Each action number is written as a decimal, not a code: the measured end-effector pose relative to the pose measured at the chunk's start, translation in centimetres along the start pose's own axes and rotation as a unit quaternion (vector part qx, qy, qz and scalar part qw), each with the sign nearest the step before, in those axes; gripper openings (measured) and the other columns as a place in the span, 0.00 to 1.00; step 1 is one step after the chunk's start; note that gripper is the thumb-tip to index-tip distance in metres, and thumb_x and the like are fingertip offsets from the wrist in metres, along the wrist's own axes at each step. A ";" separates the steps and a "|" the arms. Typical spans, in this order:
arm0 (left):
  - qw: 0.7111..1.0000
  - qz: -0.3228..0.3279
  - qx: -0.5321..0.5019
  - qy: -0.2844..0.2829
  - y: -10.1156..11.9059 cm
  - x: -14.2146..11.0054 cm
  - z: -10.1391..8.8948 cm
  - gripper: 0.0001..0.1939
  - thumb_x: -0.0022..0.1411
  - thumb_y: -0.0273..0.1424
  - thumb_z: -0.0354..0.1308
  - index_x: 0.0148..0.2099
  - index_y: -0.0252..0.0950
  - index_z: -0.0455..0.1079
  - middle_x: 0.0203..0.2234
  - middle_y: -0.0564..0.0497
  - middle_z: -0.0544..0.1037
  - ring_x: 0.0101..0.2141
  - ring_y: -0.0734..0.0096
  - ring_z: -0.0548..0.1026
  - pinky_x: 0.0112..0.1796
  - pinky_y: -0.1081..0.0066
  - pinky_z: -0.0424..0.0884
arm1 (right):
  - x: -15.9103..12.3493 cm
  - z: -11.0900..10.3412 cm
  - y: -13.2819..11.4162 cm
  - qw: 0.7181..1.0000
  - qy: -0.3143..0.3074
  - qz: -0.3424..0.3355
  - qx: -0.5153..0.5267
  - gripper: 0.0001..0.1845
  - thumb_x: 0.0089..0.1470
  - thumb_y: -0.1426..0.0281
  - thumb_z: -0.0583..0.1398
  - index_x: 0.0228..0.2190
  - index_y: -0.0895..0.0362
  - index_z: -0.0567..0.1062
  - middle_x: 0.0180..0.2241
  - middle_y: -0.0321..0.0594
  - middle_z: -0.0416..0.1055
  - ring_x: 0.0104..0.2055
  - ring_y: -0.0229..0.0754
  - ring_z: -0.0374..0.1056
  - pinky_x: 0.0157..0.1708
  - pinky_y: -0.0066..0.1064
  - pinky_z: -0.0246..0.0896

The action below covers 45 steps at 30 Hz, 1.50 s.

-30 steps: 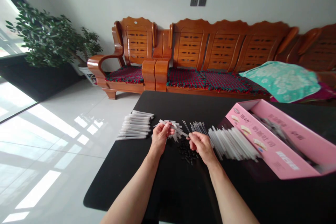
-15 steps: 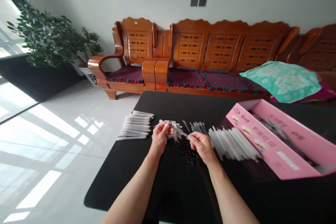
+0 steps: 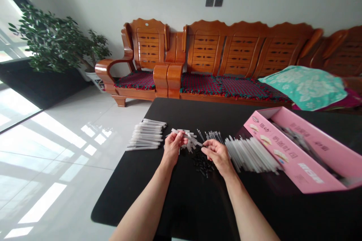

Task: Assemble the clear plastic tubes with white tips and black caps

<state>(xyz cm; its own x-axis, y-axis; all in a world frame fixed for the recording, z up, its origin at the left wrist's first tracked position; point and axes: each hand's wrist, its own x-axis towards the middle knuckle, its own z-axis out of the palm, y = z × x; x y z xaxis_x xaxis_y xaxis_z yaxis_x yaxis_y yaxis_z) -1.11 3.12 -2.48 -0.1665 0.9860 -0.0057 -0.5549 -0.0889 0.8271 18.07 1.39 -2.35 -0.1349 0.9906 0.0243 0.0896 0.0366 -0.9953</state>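
Note:
My left hand [image 3: 172, 147] is closed on a slim white pen [image 3: 195, 142], which slants down to the right across both hands. At the pen's right end my right hand [image 3: 215, 153] pinches with thumb and forefinger; a small dark tip shows there. Behind my left hand lies a loose heap of short white pen caps [image 3: 190, 146]. Between the hands, nearer to me, is a pile of small black plugs [image 3: 202, 163]. Thin pen refills [image 3: 214, 136] lie beyond my right hand, and translucent white barrels [image 3: 251, 153] are spread to its right.
A row of capped white pens [image 3: 147, 134] lies at the left of the black table [image 3: 135, 192]. The open pink box [image 3: 288, 158] on the right holds grey-looking items. A wooden sofa [image 3: 226, 52] stands behind the table, a potted plant [image 3: 56, 41] at far left.
Both hands stay in almost the same place with the pen between them. My right thumb and fingers have shifted slightly at the pen's right end.

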 end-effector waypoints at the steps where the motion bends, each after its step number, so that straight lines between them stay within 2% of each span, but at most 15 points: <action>1: 1.000 0.001 0.000 -0.001 0.0 0.0 0.0 0.19 0.49 0.42 0.72 0.35 0.31 0.76 0.23 0.51 0.77 0.23 0.76 0.74 0.30 0.74 0.71 | 0.0 0.0 0.0 1.000 -0.003 -0.004 -0.006 0.17 0.51 0.56 0.65 0.35 0.57 0.75 0.17 0.29 0.63 0.18 0.34 0.57 0.20 0.26 0.52; 4: 1.000 0.002 0.002 -0.003 -0.1 0.0 0.0 0.19 0.50 0.42 0.71 0.35 0.31 0.76 0.23 0.51 0.77 0.23 0.76 0.74 0.29 0.75 0.71 | 0.0 0.0 0.0 0.998 -0.007 -0.030 -0.047 0.18 0.56 0.54 0.61 0.29 0.57 0.76 0.14 0.30 0.60 0.18 0.34 0.55 0.19 0.27 0.50; 6: 1.000 0.002 0.006 -0.006 -0.1 0.0 0.0 0.19 0.50 0.42 0.71 0.35 0.31 0.76 0.23 0.51 0.77 0.23 0.76 0.74 0.29 0.74 0.71 | 0.0 0.0 -0.1 0.998 -0.002 -0.030 -0.050 0.18 0.55 0.55 0.61 0.28 0.57 0.75 0.15 0.30 0.61 0.18 0.34 0.55 0.19 0.27 0.50; 10: 1.000 0.001 0.005 -0.002 0.0 0.0 0.0 0.20 0.49 0.42 0.72 0.35 0.31 0.76 0.24 0.51 0.77 0.23 0.76 0.74 0.29 0.74 0.71 | -0.1 0.0 -0.1 1.000 0.001 -0.004 -0.022 0.19 0.50 0.56 0.66 0.37 0.57 0.75 0.17 0.28 0.62 0.18 0.33 0.56 0.19 0.25 0.50; 12: 1.000 0.002 0.001 0.001 0.0 0.1 0.0 0.20 0.49 0.42 0.72 0.35 0.31 0.76 0.24 0.51 0.77 0.23 0.76 0.74 0.29 0.74 0.71 | -0.1 0.0 -0.1 0.999 -0.007 -0.010 -0.040 0.19 0.53 0.55 0.63 0.37 0.58 0.76 0.16 0.28 0.61 0.18 0.34 0.55 0.19 0.26 0.49; 14: 1.000 0.002 -0.001 0.001 0.0 0.1 -0.1 0.20 0.49 0.42 0.72 0.35 0.31 0.76 0.24 0.51 0.77 0.23 0.76 0.74 0.30 0.74 0.71 | 0.0 0.0 0.0 0.998 -0.010 -0.023 -0.060 0.19 0.56 0.54 0.61 0.33 0.59 0.77 0.15 0.30 0.60 0.18 0.34 0.55 0.19 0.26 0.48; 16: 1.000 0.001 -0.001 -0.002 0.0 0.1 -0.1 0.19 0.49 0.42 0.72 0.35 0.31 0.76 0.24 0.51 0.77 0.24 0.76 0.74 0.30 0.74 0.71 | 0.0 0.0 0.0 0.998 -0.007 -0.025 -0.055 0.17 0.55 0.55 0.62 0.31 0.58 0.76 0.16 0.30 0.61 0.18 0.33 0.55 0.19 0.26 0.48; 20: 1.000 0.003 0.000 -0.004 0.0 0.0 -0.1 0.19 0.50 0.42 0.71 0.36 0.31 0.76 0.23 0.51 0.77 0.24 0.75 0.74 0.31 0.74 0.72 | 0.0 0.1 -0.1 1.000 0.003 -0.014 -0.026 0.20 0.51 0.56 0.65 0.39 0.58 0.76 0.16 0.27 0.59 0.17 0.33 0.54 0.18 0.26 0.48; 25: 1.000 0.004 0.003 -0.002 -0.1 0.2 -0.3 0.19 0.50 0.42 0.71 0.36 0.31 0.76 0.24 0.51 0.77 0.24 0.75 0.74 0.31 0.73 0.72 | 0.0 -0.2 0.0 0.999 -0.012 -0.019 -0.044 0.18 0.54 0.55 0.62 0.32 0.58 0.77 0.17 0.30 0.60 0.18 0.33 0.52 0.17 0.27 0.44; 29: 0.999 0.029 -0.009 0.031 0.3 0.6 -1.0 0.19 0.50 0.41 0.71 0.37 0.32 0.76 0.23 0.52 0.77 0.25 0.75 0.75 0.31 0.74 0.72 | -0.1 -1.2 0.1 0.999 -0.009 -0.018 -0.042 0.15 0.54 0.57 0.63 0.31 0.57 0.78 0.17 0.30 0.62 0.18 0.34 0.54 0.19 0.27 0.45; 32: 0.998 0.040 -0.019 0.043 0.7 0.8 -1.4 0.19 0.50 0.42 0.72 0.38 0.32 0.76 0.23 0.52 0.77 0.25 0.76 0.75 0.31 0.75 0.72 | -0.3 -1.5 -0.2 0.995 -0.038 -0.029 -0.092 0.13 0.53 0.59 0.64 0.30 0.57 0.79 0.19 0.33 0.66 0.20 0.35 0.56 0.20 0.27 0.46; 35: 0.998 0.039 -0.022 0.039 0.8 0.9 -1.6 0.19 0.51 0.41 0.71 0.38 0.32 0.75 0.24 0.52 0.77 0.25 0.76 0.75 0.31 0.76 0.72 | -0.6 -1.3 -0.6 0.981 -0.071 -0.046 -0.177 0.11 0.52 0.61 0.64 0.27 0.56 0.80 0.18 0.34 0.66 0.20 0.36 0.57 0.20 0.28 0.45; 37: 0.998 0.039 -0.024 0.034 0.7 0.9 -1.5 0.18 0.52 0.41 0.71 0.38 0.32 0.76 0.24 0.51 0.78 0.26 0.76 0.75 0.32 0.75 0.72 | -0.7 -1.2 -0.7 0.976 -0.069 -0.049 -0.199 0.11 0.52 0.61 0.65 0.27 0.56 0.80 0.18 0.33 0.66 0.20 0.36 0.57 0.20 0.28 0.45; 42: 1.000 0.025 -0.017 0.007 0.4 0.3 -0.8 0.18 0.52 0.41 0.71 0.38 0.32 0.76 0.24 0.51 0.77 0.25 0.75 0.75 0.31 0.74 0.72 | -0.5 -0.9 -0.7 0.984 0.004 -0.086 -0.155 0.17 0.60 0.57 0.58 0.35 0.57 0.79 0.18 0.33 0.66 0.21 0.38 0.62 0.23 0.28 0.54; 45: 1.000 0.009 -0.010 -0.028 0.3 0.0 -0.2 0.17 0.53 0.40 0.70 0.38 0.32 0.76 0.26 0.50 0.78 0.25 0.75 0.75 0.31 0.74 0.72 | -0.4 -0.6 -0.7 0.982 -0.006 -0.108 -0.157 0.17 0.62 0.58 0.56 0.36 0.57 0.78 0.17 0.33 0.66 0.20 0.37 0.62 0.23 0.28 0.55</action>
<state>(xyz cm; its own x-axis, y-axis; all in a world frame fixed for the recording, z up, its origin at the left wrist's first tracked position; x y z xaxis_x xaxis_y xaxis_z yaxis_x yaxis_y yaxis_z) -1.42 3.03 -2.39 -0.1302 0.9907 0.0404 -0.5695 -0.1081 0.8149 18.69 1.01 -1.56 -0.1958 0.9539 0.2276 0.3568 0.2855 -0.8895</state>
